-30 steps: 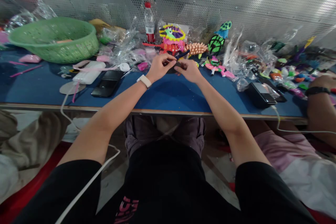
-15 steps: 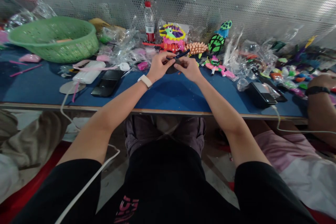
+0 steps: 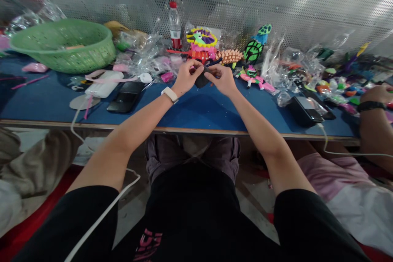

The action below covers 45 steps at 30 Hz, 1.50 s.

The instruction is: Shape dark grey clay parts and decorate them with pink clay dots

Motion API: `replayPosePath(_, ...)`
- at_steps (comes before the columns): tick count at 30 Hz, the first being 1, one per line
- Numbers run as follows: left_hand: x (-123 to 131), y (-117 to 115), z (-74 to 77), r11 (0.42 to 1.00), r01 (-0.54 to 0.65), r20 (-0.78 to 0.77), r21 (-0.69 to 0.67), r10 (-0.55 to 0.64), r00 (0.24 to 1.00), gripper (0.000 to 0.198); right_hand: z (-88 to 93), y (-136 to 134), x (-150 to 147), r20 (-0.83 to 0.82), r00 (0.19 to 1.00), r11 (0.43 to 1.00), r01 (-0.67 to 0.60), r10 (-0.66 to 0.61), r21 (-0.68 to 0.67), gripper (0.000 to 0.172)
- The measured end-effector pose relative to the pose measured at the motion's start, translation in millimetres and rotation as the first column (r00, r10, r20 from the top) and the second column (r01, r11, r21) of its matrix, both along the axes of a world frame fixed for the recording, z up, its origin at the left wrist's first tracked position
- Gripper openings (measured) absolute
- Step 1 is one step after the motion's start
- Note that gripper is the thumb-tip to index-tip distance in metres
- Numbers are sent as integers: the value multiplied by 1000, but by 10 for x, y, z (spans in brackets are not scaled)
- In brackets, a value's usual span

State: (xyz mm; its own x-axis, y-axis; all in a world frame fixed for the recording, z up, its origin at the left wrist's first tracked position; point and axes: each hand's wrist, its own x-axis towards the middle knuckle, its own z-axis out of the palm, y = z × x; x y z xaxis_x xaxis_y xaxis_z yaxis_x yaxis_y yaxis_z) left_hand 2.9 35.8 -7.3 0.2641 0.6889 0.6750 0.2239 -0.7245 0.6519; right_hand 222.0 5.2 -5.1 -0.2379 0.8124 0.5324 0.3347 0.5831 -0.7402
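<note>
At 9 o'clock the left hand [image 3: 184, 78] and at 3 o'clock the right hand [image 3: 223, 82] pinch 1 small dark piece [image 3: 201, 80] above the blue table [image 3: 196, 110], seemingly steadying it from 2 sides.

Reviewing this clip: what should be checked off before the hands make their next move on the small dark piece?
1. Grip of left hand on dark piece: ok.
2. Fingers of right hand on the same piece: ok.
3. Bare patch of blue table near the hands: ok.
4. Neighbour's arm apart from both hands: ok.
5. How the thin blue stick meets the piece: cannot tell.
</note>
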Motion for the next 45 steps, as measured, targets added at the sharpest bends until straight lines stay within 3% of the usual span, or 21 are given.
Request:
replayPosePath(7,-4,67,-62,998,44,46,-46,-42,998,65,-1,29,19,-5,1000,1000,-11,11,-29,72)
replayPosePath(13,-13,66,-58,997,46,81,-67,-40,996,66,-11,21,11,1,998,997,-67,67,-46,74)
replayPosePath(25,-33,72,-58,997,79,-7,-12,-79,997,80,3,25,2,-8,999,996,-46,46,-72,70)
replayPosePath(34,-50,93,-75,995,81,-3,-64,-81,997,78,29,5,6,-27,1000,998,-11,9,-69,82)
replayPosePath(39,-23,53,-53,992,94,22,-89,-92,996,81,50,-2,-15,-46,997,996,55,-58,-70,84)
replayPosePath(45,-24,29,-50,986,119,-5,-113,-121,993,74,81,-8,-12,-76,996,997,49,-54,-63,85)
